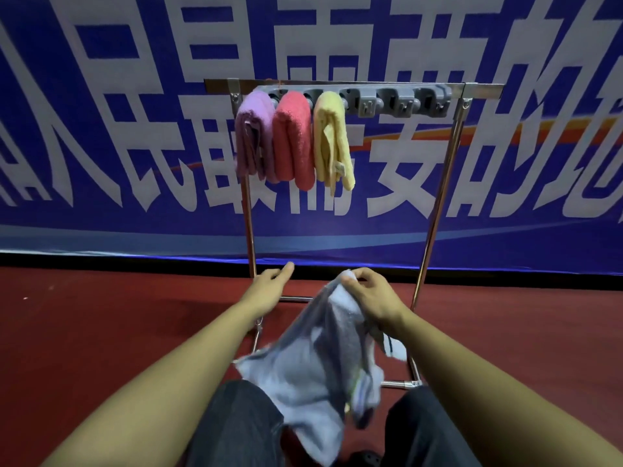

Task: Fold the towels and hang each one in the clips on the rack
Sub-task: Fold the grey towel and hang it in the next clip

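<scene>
Dark trouser legs [236, 429] fill the bottom of the view, and a grey towel [313, 372] hangs down between them, blurred and rumpled, its lower edge spread over the knees. Fingers and thumb of the right hand [369, 293] are curled together and pinch the towel's top corner, so the cloth drapes from that one point in a loose, unfolded sheet with a paler patch near the grip. Beside it the left hand [271, 281] holds nothing: its fingers are loosely extended and slightly apart, thumb pointing up, near the rack's left post.

Beyond the hands stands the metal rack [435, 210] on a red floor [101, 315]. Along its top bar runs a grey strip of clips [397, 101]. Three folded towels hang side by side in the left clips, touching one another: a purple towel [254, 136], a red towel [292, 139] and a yellow towel [333, 139] with a small tag near its lower end. Behind the rack is a blue banner [101, 129] with large white characters.
</scene>
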`<state>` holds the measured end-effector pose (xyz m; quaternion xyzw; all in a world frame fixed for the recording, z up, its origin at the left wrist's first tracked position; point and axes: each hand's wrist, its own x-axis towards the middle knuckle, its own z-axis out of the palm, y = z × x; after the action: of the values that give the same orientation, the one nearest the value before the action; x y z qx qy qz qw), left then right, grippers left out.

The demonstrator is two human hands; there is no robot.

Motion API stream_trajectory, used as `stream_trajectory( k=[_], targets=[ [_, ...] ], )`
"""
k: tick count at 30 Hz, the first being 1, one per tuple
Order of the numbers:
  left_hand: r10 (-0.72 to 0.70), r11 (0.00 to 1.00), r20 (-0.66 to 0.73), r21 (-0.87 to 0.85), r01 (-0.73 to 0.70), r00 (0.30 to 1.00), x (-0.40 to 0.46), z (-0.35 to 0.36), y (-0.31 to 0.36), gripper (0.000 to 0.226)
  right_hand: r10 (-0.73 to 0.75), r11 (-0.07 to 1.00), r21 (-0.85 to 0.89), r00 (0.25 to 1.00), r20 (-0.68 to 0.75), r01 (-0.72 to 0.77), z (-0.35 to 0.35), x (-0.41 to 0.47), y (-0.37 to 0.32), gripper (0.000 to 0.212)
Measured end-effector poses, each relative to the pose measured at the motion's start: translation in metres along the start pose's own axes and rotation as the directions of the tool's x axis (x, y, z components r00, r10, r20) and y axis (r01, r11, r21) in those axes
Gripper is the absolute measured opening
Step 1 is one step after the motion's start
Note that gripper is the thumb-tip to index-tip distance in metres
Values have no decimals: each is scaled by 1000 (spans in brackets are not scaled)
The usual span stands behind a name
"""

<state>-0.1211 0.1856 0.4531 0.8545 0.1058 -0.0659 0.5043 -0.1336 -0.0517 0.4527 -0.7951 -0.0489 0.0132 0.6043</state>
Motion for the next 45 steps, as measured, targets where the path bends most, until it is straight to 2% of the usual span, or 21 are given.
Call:
stream_trajectory(
  k=[3,6,9,13,14,16,18,21,26,29,30,32,34,36,39,41,43,45],
  targets=[
    [178,949,197,-293,-115,964,-20,23,11,71,-48,997,-59,986,157,58,4,0,-22,28],
    [238,918,371,-387,-83,898,-34,51,14,82,-96,992,-71,984,147,107,-1,1,-48,53],
    [204,968,426,-224,-115,881,-41,68,13,94,-84,996,34,996,30,83,-11,11,-63,59],
    [131,977,559,68,-203,819,-51,76,19,85,-19,984,175,993,-115,39,-18,27,-68,58],
    [120,971,563,107,-216,818,-49,77,18,81,0,979,202,994,-111,22,-20,32,-67,62],
    [156,978,537,34,-207,829,-49,77,15,65,45,963,265,999,-21,-38,-21,37,-64,60],
    [196,978,461,-160,-136,865,-47,76,13,47,114,955,266,991,69,-129,-21,36,-56,60],
    [157,901,293,-434,-15,943,-42,73,16,20,154,968,199,988,7,-152,-23,27,-36,59],
    [-18,749,180,-649,132,984,-27,52,19,36,283,936,232,958,-54,-263,-19,-1,6,66],
    [-101,705,129,-691,162,987,-22,43,21,37,383,908,232,915,-127,-348,-9,-13,35,74],
    [-121,694,118,-700,169,986,-20,41,22,42,442,874,258,894,-71,-411,-4,-18,41,78],
    [-168,641,102,-744,187,980,-17,40,24,51,500,802,292,853,147,-520,9,-29,53,85],
    [-204,601,111,-770,214,973,-18,38,28,52,406,815,310,864,298,-490,24,-39,55,81],
    [-191,583,131,-782,220,973,-17,39,30,57,301,833,380,906,299,-403,39,-42,49,70],
    [-125,532,224,-807,256,966,-19,38,30,68,218,839,450,946,239,-307,50,-40,34,69],
    [-49,490,307,-822,290,950,-20,35,27,67,230,762,533,923,308,-368,51,-34,31,65],
    [22,532,355,-795,290,935,-25,31,24,55,244,631,616,875,419,-471,47,-32,30,66],
    [38,582,344,-771,259,938,-25,30,18,46,288,555,610,819,496,-565,44,-33,28,71]
  ],
)
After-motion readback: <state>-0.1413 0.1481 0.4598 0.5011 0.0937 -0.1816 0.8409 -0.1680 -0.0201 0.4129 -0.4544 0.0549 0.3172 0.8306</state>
